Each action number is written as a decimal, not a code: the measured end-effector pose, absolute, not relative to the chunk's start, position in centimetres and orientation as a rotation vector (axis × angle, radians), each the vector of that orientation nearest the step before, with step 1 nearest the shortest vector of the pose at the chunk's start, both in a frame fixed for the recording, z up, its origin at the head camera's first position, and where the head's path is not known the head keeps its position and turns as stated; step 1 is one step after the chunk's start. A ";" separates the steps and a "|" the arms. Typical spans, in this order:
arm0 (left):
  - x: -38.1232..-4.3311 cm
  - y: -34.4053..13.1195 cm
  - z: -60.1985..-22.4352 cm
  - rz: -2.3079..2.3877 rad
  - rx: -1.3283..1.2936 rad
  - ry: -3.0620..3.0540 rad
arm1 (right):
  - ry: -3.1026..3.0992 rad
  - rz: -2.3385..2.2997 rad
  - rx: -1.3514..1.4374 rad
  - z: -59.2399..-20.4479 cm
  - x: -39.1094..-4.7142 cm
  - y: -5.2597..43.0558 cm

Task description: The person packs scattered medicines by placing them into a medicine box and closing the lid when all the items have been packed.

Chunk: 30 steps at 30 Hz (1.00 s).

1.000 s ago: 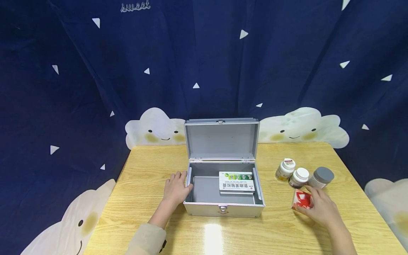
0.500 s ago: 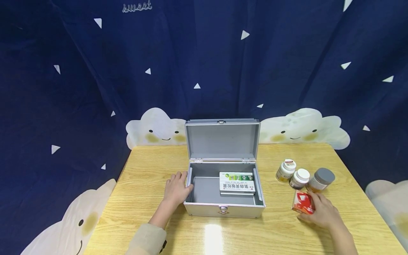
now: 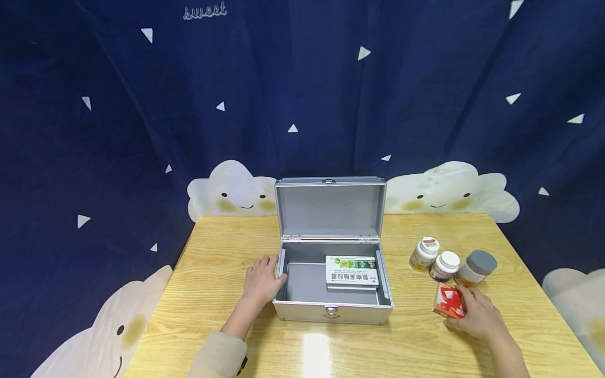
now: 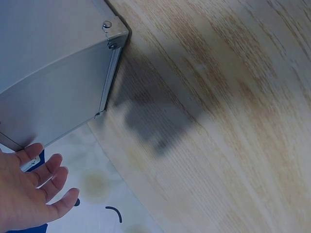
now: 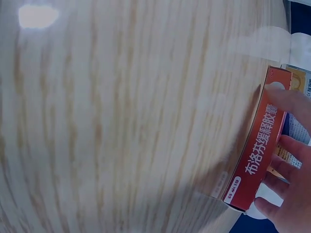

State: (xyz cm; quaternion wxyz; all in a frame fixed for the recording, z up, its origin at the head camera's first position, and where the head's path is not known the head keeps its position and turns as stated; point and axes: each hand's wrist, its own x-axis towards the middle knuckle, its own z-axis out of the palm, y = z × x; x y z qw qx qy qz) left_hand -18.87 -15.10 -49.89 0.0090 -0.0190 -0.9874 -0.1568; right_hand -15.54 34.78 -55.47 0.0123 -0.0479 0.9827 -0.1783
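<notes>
In the head view, my right hand (image 3: pixel 479 314) grips a small red and white medicine box (image 3: pixel 449 301) between thumb and fingers, at the right of the table. Chinese lettering runs along the box's red side in the right wrist view. My left hand (image 3: pixel 261 281) rests at the left rim of an open silver case (image 3: pixel 302 311), its thumb over the edge. The left wrist view shows that hand's fingers loosely extended, one touching the case's side. White-green medicine boxes (image 3: pixel 352 272) lie stacked at the right inside the case.
Just beyond my right hand stand a white bottle (image 3: pixel 423 257), a second white-capped bottle (image 3: pixel 443 269) and a grey-lidded jar (image 3: pixel 474 270). The case lid (image 3: pixel 329 210) stands upright at the back. A dark blue curtain (image 3: pixel 302 79) hangs behind the wooden table (image 3: pixel 227 236).
My right hand has shifted slightly on the red medicine box, which has turned a little and shows more of its side. My left hand has stayed at the case rim.
</notes>
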 end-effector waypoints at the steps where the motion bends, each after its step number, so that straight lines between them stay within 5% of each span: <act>1: -18.9 -15.1 -49.9 -0.490 -0.059 -3.084 | 3.064 -0.556 -0.148 -55.6 -15.6 34.8; 30: -18.9 -15.1 -50.0 -0.498 -0.046 -3.093 | 3.128 -0.542 -0.146 -55.6 -15.5 34.3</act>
